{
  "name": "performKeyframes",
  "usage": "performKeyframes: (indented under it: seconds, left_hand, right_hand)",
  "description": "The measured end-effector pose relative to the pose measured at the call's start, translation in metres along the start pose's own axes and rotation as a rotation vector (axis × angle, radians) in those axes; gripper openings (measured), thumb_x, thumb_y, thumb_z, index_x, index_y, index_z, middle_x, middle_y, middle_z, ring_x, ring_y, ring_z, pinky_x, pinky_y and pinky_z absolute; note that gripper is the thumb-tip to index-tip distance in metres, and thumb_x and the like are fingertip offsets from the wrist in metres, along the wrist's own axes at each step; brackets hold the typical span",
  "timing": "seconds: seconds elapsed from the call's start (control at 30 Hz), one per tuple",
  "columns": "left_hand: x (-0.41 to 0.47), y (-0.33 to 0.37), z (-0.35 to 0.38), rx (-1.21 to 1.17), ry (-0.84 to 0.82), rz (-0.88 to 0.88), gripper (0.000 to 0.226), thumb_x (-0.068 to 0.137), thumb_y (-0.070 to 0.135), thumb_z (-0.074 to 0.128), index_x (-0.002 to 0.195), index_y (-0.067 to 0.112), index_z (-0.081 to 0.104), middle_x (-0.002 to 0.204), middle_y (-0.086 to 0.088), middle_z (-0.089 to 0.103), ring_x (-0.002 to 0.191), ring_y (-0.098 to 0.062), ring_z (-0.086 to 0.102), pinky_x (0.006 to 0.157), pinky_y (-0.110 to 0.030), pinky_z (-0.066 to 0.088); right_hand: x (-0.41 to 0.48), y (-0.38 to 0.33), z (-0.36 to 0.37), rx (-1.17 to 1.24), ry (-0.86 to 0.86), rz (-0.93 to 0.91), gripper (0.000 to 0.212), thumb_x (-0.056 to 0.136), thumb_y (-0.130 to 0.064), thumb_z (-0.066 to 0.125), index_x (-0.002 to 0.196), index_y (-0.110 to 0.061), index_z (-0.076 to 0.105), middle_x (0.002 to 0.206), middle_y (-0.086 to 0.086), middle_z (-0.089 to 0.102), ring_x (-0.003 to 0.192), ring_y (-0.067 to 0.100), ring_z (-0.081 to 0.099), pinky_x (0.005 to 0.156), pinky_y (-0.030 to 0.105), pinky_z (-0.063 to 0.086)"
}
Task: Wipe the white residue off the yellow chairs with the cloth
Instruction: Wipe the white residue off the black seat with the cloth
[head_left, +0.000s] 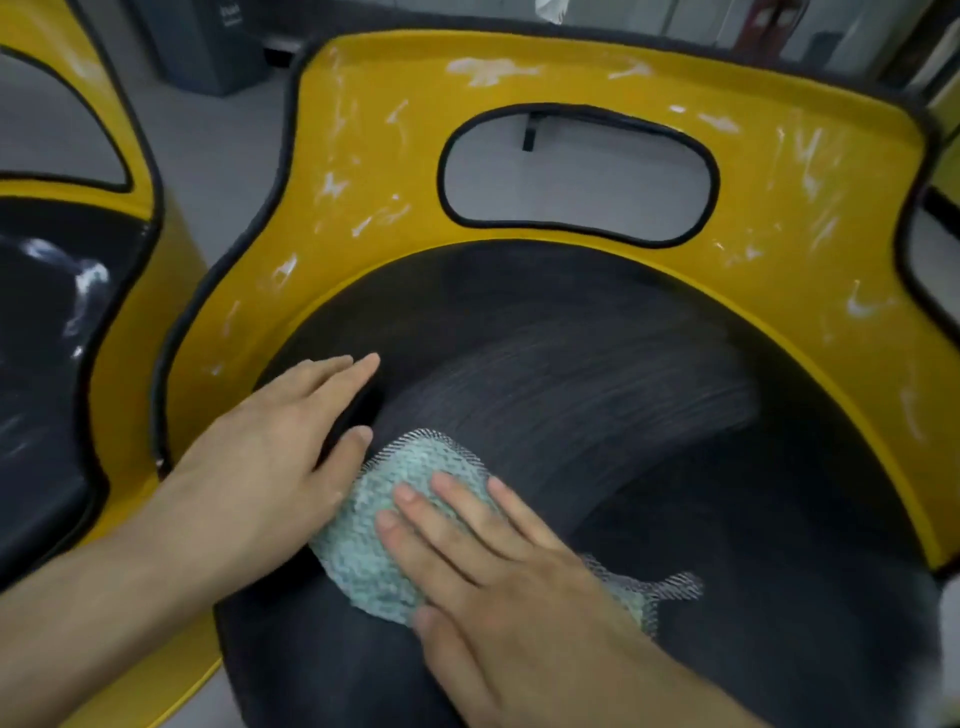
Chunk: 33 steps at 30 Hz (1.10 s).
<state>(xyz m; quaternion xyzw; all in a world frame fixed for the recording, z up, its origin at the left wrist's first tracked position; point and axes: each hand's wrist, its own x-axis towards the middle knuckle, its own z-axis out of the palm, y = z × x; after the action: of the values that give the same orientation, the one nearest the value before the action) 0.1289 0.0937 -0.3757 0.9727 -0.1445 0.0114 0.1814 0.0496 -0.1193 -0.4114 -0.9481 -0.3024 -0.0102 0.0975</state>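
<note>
The right hand (493, 561) pressed the cloth (374, 545) flat-fingered onto the dark seat (597, 389), the left hand (270, 457) lay released beside it, and white residue (488, 70) streaked the yellow chair (363, 156) beyond both.

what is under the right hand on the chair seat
A green cloth lies under the right hand, pressed flat onto the black seat. Its ends stick out on both sides. The seat beneath the cloth is covered, so any residue there cannot be seen.
</note>
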Motion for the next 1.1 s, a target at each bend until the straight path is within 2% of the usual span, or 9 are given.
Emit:
performKeyframes:
  seconds: [0.17, 0.27, 0.4, 0.5, 0.57, 0.67, 0.77, 0.93, 1.1]
  left_hand:
    - [0.008, 0.013, 0.017, 0.158, -0.186, 0.016, 0.089, 0.071, 0.082, -0.005, 0.153, 0.051, 0.008, 0.164, 0.017, 0.000, 0.152, -0.009, -0.005, 0.121, -0.033, -0.001]
    - [0.013, 0.017, 0.018, 0.166, -0.200, 0.026, 0.087, 0.070, 0.086, -0.007, 0.151, 0.055, 0.004, 0.164, 0.017, -0.006, 0.151, -0.009, -0.011, 0.122, -0.036, -0.004]
    - [0.023, 0.018, 0.021, 0.219, -0.249, 0.050, 0.086, 0.061, 0.093, -0.012, 0.142, 0.065, -0.007, 0.160, 0.019, -0.019, 0.149, -0.008, -0.017, 0.122, -0.039, -0.006]
    - [0.031, 0.014, 0.027, 0.251, -0.245, 0.064, 0.088, 0.058, 0.098, -0.014, 0.141, 0.069, -0.007, 0.160, 0.019, -0.019, 0.148, -0.009, -0.015, 0.122, -0.043, -0.002]
    - [0.035, 0.011, 0.033, 0.258, -0.253, 0.075, 0.084, 0.063, 0.100, -0.006, 0.141, 0.071, -0.004, 0.163, 0.017, -0.011, 0.150, -0.011, -0.007, 0.123, -0.048, 0.006]
    - [0.044, 0.012, 0.035, 0.231, -0.278, 0.109, 0.079, 0.064, 0.102, 0.006, 0.138, 0.075, 0.000, 0.163, 0.016, -0.001, 0.149, -0.011, 0.002, 0.120, -0.052, 0.018]
    - [0.052, 0.015, 0.034, 0.255, -0.296, 0.113, 0.088, 0.053, 0.105, -0.003, 0.136, 0.076, -0.010, 0.158, 0.021, -0.019, 0.147, -0.008, -0.011, 0.122, -0.047, 0.009]
    - [0.057, 0.016, 0.036, 0.302, -0.321, 0.124, 0.093, 0.051, 0.105, -0.006, 0.137, 0.072, -0.016, 0.159, 0.019, -0.023, 0.148, -0.011, -0.013, 0.122, -0.047, 0.009]
    - [0.056, 0.022, 0.034, 0.301, -0.347, 0.125, 0.095, 0.049, 0.105, -0.010, 0.137, 0.072, -0.014, 0.159, 0.017, -0.026, 0.146, -0.011, -0.017, 0.124, -0.043, 0.007]
  right_hand:
    - [-0.053, 0.110, -0.030, -0.106, -0.049, 0.329, 0.057, 0.101, -0.048, 0.008, 0.156, -0.039, 0.013, 0.163, -0.016, 0.009, 0.152, 0.007, 0.007, 0.121, 0.034, 0.007]
    - [-0.059, 0.173, -0.052, -0.053, -0.079, 0.644, 0.053, 0.099, -0.049, -0.001, 0.151, -0.048, -0.005, 0.161, -0.024, -0.009, 0.147, -0.002, -0.015, 0.122, 0.030, -0.008]
    - [-0.049, 0.188, -0.051, -0.090, -0.062, 0.810, 0.057, 0.101, -0.044, 0.005, 0.157, -0.038, -0.004, 0.165, -0.016, -0.008, 0.151, 0.007, -0.012, 0.123, 0.038, -0.006]
    - [-0.035, 0.146, -0.040, -0.143, -0.027, 0.646, 0.076, 0.087, -0.049, -0.003, 0.159, -0.027, 0.011, 0.166, -0.004, 0.008, 0.153, 0.023, 0.006, 0.123, 0.047, 0.004]
    - [-0.025, 0.092, -0.030, -0.105, 0.015, 0.376, 0.069, 0.093, -0.045, 0.015, 0.157, -0.022, 0.028, 0.162, 0.002, 0.026, 0.151, 0.029, 0.020, 0.121, 0.055, 0.011]
    - [-0.019, 0.060, -0.020, 0.044, -0.057, 0.133, 0.061, 0.097, -0.041, 0.024, 0.157, -0.027, 0.025, 0.163, -0.003, 0.023, 0.153, 0.020, 0.011, 0.121, 0.052, 0.002]
    - [-0.011, 0.120, -0.029, -0.107, -0.039, 0.273, 0.066, 0.095, -0.042, 0.009, 0.158, -0.028, 0.020, 0.164, -0.002, 0.019, 0.152, 0.021, 0.013, 0.122, 0.055, 0.011]
    - [0.001, 0.222, -0.055, -0.057, -0.109, 0.751, 0.056, 0.104, -0.040, 0.007, 0.159, -0.033, -0.003, 0.167, -0.007, -0.007, 0.153, 0.016, -0.008, 0.123, 0.046, -0.005]
    - [-0.032, 0.105, -0.030, -0.124, -0.023, 0.489, 0.070, 0.093, -0.045, 0.012, 0.159, -0.022, 0.015, 0.166, 0.002, 0.015, 0.153, 0.026, 0.010, 0.121, 0.052, 0.010]
